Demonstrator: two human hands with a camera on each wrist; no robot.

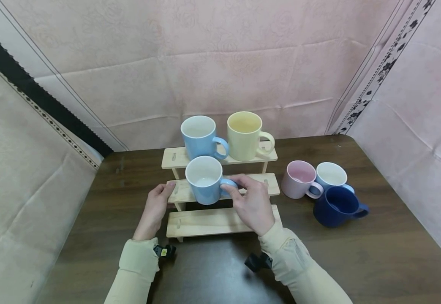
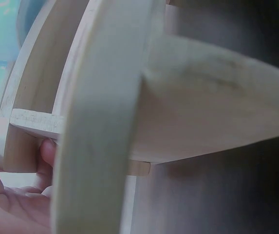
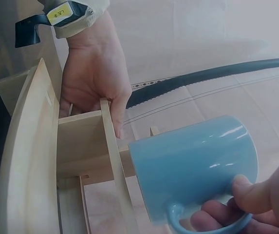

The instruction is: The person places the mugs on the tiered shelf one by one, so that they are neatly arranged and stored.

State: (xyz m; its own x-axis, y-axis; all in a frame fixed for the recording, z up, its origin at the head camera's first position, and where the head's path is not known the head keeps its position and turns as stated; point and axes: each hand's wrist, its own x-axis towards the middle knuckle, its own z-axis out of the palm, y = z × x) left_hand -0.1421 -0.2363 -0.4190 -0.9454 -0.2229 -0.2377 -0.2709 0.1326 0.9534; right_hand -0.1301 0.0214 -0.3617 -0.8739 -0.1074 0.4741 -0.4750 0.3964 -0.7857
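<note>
My right hand [image 1: 251, 202] pinches the handle of a light blue mug [image 1: 205, 185] between thumb and fingers. The mug stands upright at the left part of the middle tier of a wooden stepped rack [image 1: 205, 221]; whether its base touches the board I cannot tell. My left hand [image 1: 157, 206] grips the left end of that middle tier, thumb on top and fingers below, as the right wrist view shows. On the top tier sit another light blue mug [image 1: 199, 141] and, beside it, a pale yellow mug [image 1: 243, 141], both with handles to the right.
Right of the rack, a pink mug [image 1: 295, 183], a light blue mug [image 1: 328, 174] and a dark blue mug [image 1: 334, 211] stand close together on the dark wooden table [image 1: 391, 249]. Patterned cloth [image 1: 220, 63] hangs behind and at both sides.
</note>
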